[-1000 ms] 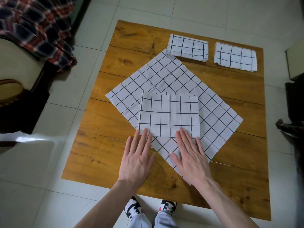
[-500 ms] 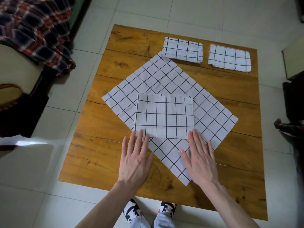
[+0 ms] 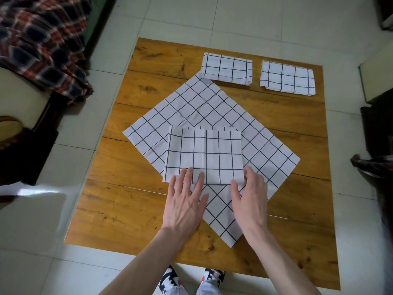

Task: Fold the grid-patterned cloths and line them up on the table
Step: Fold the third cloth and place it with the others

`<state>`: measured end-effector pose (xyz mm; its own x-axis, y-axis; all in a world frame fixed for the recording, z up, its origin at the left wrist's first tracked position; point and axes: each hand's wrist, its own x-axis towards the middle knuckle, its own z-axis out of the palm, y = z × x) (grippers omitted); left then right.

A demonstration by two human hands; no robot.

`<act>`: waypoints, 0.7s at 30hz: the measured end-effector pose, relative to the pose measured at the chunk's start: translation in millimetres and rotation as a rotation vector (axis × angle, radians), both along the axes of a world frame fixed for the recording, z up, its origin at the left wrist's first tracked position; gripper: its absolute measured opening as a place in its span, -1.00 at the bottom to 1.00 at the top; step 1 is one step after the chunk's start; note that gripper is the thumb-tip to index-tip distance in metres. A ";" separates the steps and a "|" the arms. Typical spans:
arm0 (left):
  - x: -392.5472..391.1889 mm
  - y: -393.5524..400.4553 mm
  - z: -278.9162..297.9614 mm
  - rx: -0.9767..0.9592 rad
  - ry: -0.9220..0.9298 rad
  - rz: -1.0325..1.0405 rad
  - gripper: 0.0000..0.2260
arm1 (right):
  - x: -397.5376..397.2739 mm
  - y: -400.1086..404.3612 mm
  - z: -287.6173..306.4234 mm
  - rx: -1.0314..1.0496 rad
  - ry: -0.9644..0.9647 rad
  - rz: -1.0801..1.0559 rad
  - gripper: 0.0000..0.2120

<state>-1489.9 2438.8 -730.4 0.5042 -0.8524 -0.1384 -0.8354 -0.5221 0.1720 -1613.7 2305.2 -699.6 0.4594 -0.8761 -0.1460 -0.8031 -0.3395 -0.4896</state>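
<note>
Two folded white grid-patterned cloths [image 3: 227,69] [image 3: 287,78] sit side by side at the upper right of the wooden tabletop [image 3: 148,209]. At centre, a half-folded cloth [image 3: 205,154] lies on an unfolded, diamond-turned cloth [image 3: 202,107]. The left hand [image 3: 185,202] rests flat on its near edge; the right hand [image 3: 249,195] pinches its near right corner. Both cloths remain to be finished.

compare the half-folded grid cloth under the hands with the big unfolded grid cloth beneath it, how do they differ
The half-folded white grid cloth is a smaller layered rectangle; the unfolded white grid cloth is one large flat sheet. The folded one sits square to the wooden table; the unfolded one lies turned like a diamond. The left hand and right hand touch the folded one's near edge. Both share a black-line grid on white.
</note>
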 end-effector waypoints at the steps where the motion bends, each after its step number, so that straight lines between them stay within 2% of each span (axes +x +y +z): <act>1: -0.6 0.0 -1.7 0.005 -0.004 -0.001 -0.45 | 2.0 -2.1 2.3 0.047 -0.031 -0.043 -0.51; 9: -3.0 4.5 -9.5 0.020 -0.019 -0.030 -0.41 | 12.8 -19.2 10.6 0.347 -0.136 -0.259 -0.56; 16: -1.6 4.2 -5.9 0.029 -0.007 -0.033 -0.41 | 24.0 -25.2 9.0 0.495 -0.284 -0.414 -0.75; 21: -2.6 3.9 -0.6 0.030 0.031 -0.030 -0.42 | 27.5 -20.2 13.2 0.553 -0.496 -0.508 -0.64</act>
